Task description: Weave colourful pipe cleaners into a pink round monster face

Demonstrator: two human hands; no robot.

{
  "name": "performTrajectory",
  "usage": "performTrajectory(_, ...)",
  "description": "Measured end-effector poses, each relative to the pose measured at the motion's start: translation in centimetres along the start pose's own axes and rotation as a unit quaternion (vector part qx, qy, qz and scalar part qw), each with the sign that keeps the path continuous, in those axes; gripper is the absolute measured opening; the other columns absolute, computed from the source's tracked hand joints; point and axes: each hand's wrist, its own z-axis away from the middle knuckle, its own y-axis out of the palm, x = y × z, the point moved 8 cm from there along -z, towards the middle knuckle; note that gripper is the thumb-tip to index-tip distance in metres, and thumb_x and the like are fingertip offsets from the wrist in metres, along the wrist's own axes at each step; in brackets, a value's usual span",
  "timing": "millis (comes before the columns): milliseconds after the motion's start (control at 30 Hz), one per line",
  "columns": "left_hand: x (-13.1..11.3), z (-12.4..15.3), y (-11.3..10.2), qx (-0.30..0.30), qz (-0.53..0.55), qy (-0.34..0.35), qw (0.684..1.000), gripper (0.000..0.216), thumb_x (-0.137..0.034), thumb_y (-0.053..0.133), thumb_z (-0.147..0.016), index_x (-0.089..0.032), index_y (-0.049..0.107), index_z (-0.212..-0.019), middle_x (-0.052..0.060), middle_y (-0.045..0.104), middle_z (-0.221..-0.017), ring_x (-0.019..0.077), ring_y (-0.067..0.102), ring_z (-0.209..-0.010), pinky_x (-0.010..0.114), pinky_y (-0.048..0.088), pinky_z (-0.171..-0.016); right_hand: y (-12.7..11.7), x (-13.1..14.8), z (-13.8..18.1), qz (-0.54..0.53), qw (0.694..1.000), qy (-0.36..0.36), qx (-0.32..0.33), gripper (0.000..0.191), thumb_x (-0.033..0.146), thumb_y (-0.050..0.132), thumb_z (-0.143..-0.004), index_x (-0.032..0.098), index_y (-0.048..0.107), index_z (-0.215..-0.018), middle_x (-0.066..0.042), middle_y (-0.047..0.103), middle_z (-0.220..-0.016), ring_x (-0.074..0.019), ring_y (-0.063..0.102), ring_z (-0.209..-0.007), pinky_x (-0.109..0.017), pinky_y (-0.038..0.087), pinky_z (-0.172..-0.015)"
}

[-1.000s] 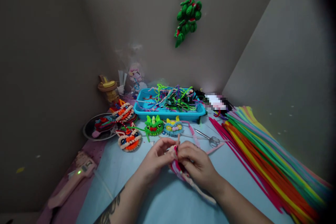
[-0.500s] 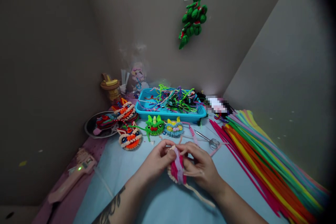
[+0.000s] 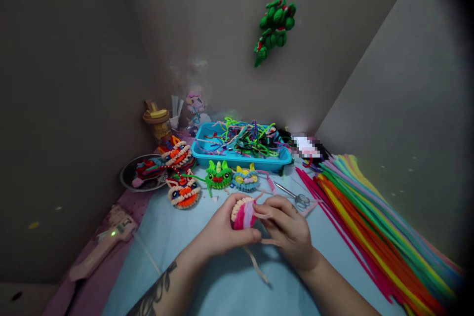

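Head view: small fuzzy piece (image 3: pixel 243 216), pink and lilac with a cream edge, between left hand (image 3: pixel 225 232) and right hand (image 3: pixel 291 231), stripes going near to far. Longer side too covered to tell. Left hand nearer, wrapped around the left side, thumb across the near side. Right hand just to the right, pinching a pale strand (image 3: pixel 264 216) by the right edge. Cream tail (image 3: pixel 255 263) sticking out on the near side, above the desk (image 3: pixel 218 286). Farther off, green face (image 3: pixel 219 177), with scissors (image 3: pixel 301 200) to the right.

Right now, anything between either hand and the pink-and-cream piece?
Nothing visible blocks either: the left hand holds the pink-and-cream piece directly, and the right hand is at its right edge, with pale strands by the fingers.
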Motion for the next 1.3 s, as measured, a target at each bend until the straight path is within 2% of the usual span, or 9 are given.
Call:
performTrajectory(233,-0.1,0.2,0.4,0.021,-0.009,-0.011,1.000,0.056,-0.029,0.077,-0.063,-0.020,0.044,-0.108,-0.002,0.051,-0.088,0.0093,0.048,-0.068,0.020,0.040,-0.061,-0.7,1.2,-0.4,0.034,0.998,-0.041,-0.016,0.030,0.005,0.055,-0.081,0.026,0.065,-0.099,-0.004,0.061,-0.077,-0.0184,0.058,-0.072,-0.034,0.050,-0.066)
performTrajectory(400,-0.4,0.1,0.1,0.009,-0.034,0.004,0.999,0.055,-0.023,0.075,-0.065,-0.020,0.044,-0.111,-0.003,0.051,-0.088,0.0088,0.048,-0.069,0.020,0.041,-0.062,-0.3,0.8,-0.4,0.041,0.999,-0.031,-0.015,0.021,0.008,0.055,-0.083,0.024,0.064,-0.093,-0.004,0.059,-0.078,-0.0181,0.057,-0.074,-0.033,0.049,-0.068)
performTrajectory(533,-1.2,0.1,-0.6,-0.029,-0.071,0.033,0.997,0.057,-0.021,0.075,-0.064,-0.020,0.044,-0.111,0.001,0.053,-0.099,0.0134,0.053,-0.080,0.024,0.045,-0.070,0.0,-0.1,-0.3,0.050,0.999,-0.008,-0.001,0.015,0.014,0.056,-0.084,0.023,0.063,-0.093,-0.005,0.058,-0.082,-0.0181,0.057,-0.076,-0.031,0.050,-0.068)
performTrajectory(667,-1.8,0.2,-0.8,-0.047,-0.120,0.060,0.990,0.059,-0.021,0.075,-0.062,-0.019,0.044,-0.113,0.005,0.056,-0.106,0.0206,0.056,-0.093,0.030,0.046,-0.079,0.2,0.1,-0.4,0.046,0.998,-0.026,0.032,0.016,0.009,0.053,-0.083,0.021,0.061,-0.089,-0.004,0.057,-0.080,-0.0177,0.055,-0.077,-0.032,0.049,-0.070)
performTrajectory(833,-2.6,0.5,-1.1,-0.063,-0.223,0.104,0.967,0.061,-0.022,0.076,-0.062,-0.019,0.049,-0.117,0.008,0.056,-0.113,0.0253,0.055,-0.104,0.036,0.045,-0.090,0.3,0.3,-0.6,0.050,0.997,-0.029,0.052,0.017,0.009,0.051,-0.083,0.022,0.061,-0.085,-0.003,0.057,-0.078,-0.0177,0.054,-0.075,-0.033,0.048,-0.070)
performTrajectory(967,-3.8,0.7,-1.6,-0.079,-0.300,0.150,0.939,0.060,-0.022,0.076,-0.063,-0.020,0.052,-0.118,0.010,0.051,-0.123,0.0273,0.048,-0.117,0.039,0.039,-0.100,0.5,-0.3,-0.5,0.031,0.997,-0.029,0.068,0.020,0.011,0.052,-0.086,0.023,0.060,-0.100,-0.004,0.060,-0.084,-0.0169,0.057,-0.078,-0.031,0.050,-0.070)
performTrajectory(1100,-4.7,0.9,-1.7,-0.071,-0.357,0.179,0.914,0.057,-0.024,0.076,-0.064,-0.019,0.056,-0.117,0.012,0.046,-0.127,0.0289,0.040,-0.126,0.040,0.036,-0.105,1.0,-0.8,-0.3,0.055,0.992,-0.041,0.105,0.040,0.013,0.051,-0.089,0.026,0.050,-0.126,-0.005,0.065,-0.091,-0.0188,0.059,-0.085,-0.034,0.051,-0.075)
performTrajectory(1200,-4.7,1.1,-1.5,-0.033,-0.371,0.173,0.912,0.062,-0.025,0.074,-0.067,-0.021,0.052,-0.124,0.011,0.050,-0.126,0.0270,0.045,-0.122,0.038,0.037,-0.104,1.1,-0.7,-0.3,0.084,0.989,-0.055,0.112,0.044,0.014,0.050,-0.089,0.028,0.048,-0.131,-0.006,0.063,-0.093,-0.0194,0.059,-0.086,-0.034,0.051,-0.075)
performTrajectory(1300,-4.6,1.3,-1.6,-0.026,-0.368,0.162,0.915,0.071,-0.022,0.073,-0.067,-0.022,0.044,-0.132,0.010,0.049,-0.133,0.0272,0.045,-0.123,0.038,0.037,-0.104,0.7,-0.9,-0.4,0.109,0.988,-0.055,0.095,0.042,0.013,0.051,-0.088,0.028,0.052,-0.127,-0.005,0.060,-0.090,-0.0186,0.057,-0.083,-0.034,0.050,-0.073)
